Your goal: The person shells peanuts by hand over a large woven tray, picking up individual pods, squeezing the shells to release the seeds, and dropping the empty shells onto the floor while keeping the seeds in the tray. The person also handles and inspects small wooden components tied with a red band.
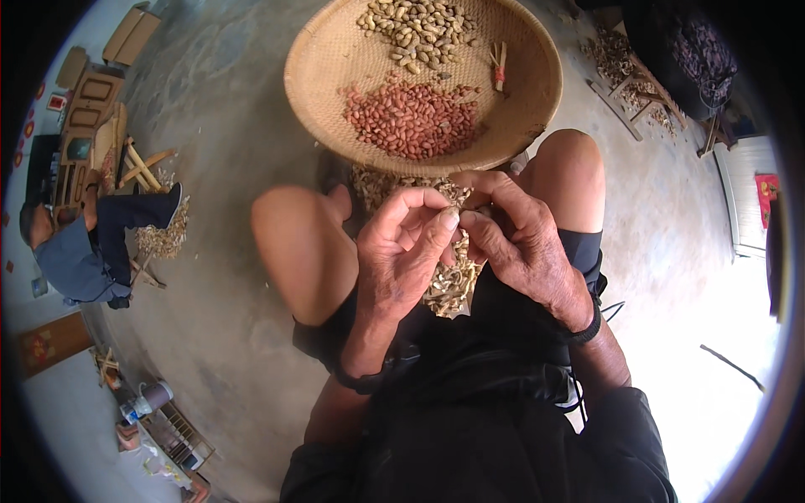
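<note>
Black clothing (486,444) fills the foreground, covering the seated person's torso and thighs, with bare knees (293,243) spread to either side. Between them, the two hands are raised and meet at the fingertips. On the left hand (398,251), thumb and forefinger are pinched together on a small peanut piece (455,207), mostly hidden by the thumb; whether it is whole or split I cannot tell. The right hand (527,239) brings its thumb up beside that piece, its forefinger arched above; I cannot tell whether it grips too. A dark band (587,329) circles the right wrist. Below the hands, pale broken shells (450,289) lie heaped. Just beyond the knees is a round woven tray (309,101), with reddish kernels (411,121) spread in its nearer part, unshelled peanuts (423,33) toward the far side, and a small red-bound bundle of sticks (499,67) at right. Well off to the left, another person (80,256) sits near more shells (168,235).
</note>
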Available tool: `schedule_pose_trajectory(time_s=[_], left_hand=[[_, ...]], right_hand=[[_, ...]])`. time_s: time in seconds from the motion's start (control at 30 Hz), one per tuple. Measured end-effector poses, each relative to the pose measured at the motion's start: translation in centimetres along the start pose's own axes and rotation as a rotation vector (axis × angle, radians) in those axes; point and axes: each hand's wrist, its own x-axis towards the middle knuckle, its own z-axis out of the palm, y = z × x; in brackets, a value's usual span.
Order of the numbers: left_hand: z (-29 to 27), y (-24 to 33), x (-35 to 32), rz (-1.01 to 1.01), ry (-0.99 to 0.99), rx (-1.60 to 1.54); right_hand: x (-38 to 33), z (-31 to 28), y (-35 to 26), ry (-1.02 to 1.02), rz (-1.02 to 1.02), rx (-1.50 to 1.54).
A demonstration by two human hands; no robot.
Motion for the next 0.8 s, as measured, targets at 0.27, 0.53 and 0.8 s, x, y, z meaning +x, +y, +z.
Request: schedule_pose_trajectory(time_s=[0.27, 0.53, 0.8], left_hand=[[0.4, -0.4, -1.0, -0.012, -0.058, 0.007], [0.3, -1.3, -1.5, 0.015, -0.026, 0.016], [0.1, -1.7, -1.8, 0.071, -0.016, 0.13]], right_hand=[[-1.0, 0.0, 1.8, 0.007, -0.253, -0.217], [-1.7, 0.4, 2.2, 0.009, -0.188, -0.115], [-1.9, -0.1, 2.5, -0.058, -0.103, -0.173]])
